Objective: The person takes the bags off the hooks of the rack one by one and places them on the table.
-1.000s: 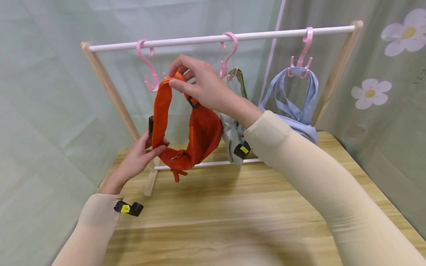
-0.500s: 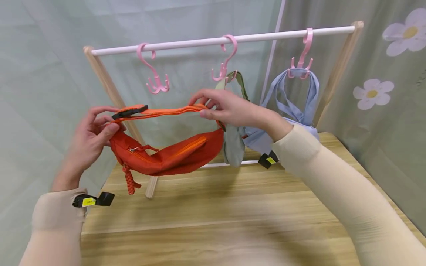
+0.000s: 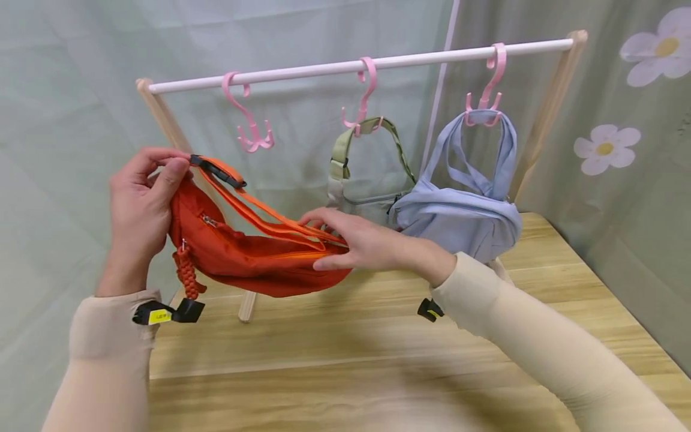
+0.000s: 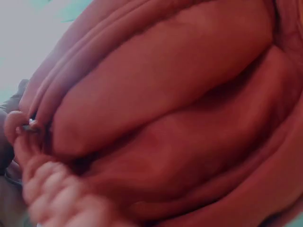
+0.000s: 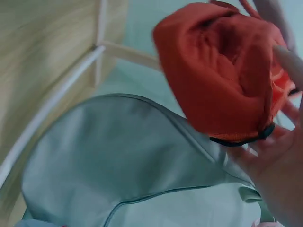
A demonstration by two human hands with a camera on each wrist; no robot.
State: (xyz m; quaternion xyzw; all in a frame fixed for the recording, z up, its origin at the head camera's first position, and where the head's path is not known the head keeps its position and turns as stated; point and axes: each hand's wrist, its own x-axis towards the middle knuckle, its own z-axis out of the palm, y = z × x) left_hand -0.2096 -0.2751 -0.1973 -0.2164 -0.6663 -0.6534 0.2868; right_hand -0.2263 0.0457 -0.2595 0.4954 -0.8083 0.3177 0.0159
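A red-orange waist bag [image 3: 270, 264] with a bright orange strap [image 3: 270, 217] is held level in front of the rack. My left hand [image 3: 143, 204] grips its left end, thumb in front, close to the black buckle [image 3: 218, 172]. Below that hand dangles a braided zipper pull [image 3: 186, 273], blurred large in the left wrist view as a braided cord [image 4: 61, 194]. My right hand [image 3: 372, 243] holds the bag's other end, thumb on the front and fingers behind by the strap. In the right wrist view, fingers curve round that end of the red bag [image 5: 213, 75].
Pink hooks hang from the white rail [image 3: 302, 72]; the left pink hook [image 3: 254, 135] bears nothing. On the middle one hangs a grey-green bag [image 3: 372, 207], on the right one a light blue bag [image 3: 459, 216]. The wooden table [image 3: 324, 372] lies beneath, with curtains behind.
The waist bag was folded with its strap raised high; it is now stretched sideways and lower. My left hand moved left and up, my right hand down. The grey-green bag shows more.
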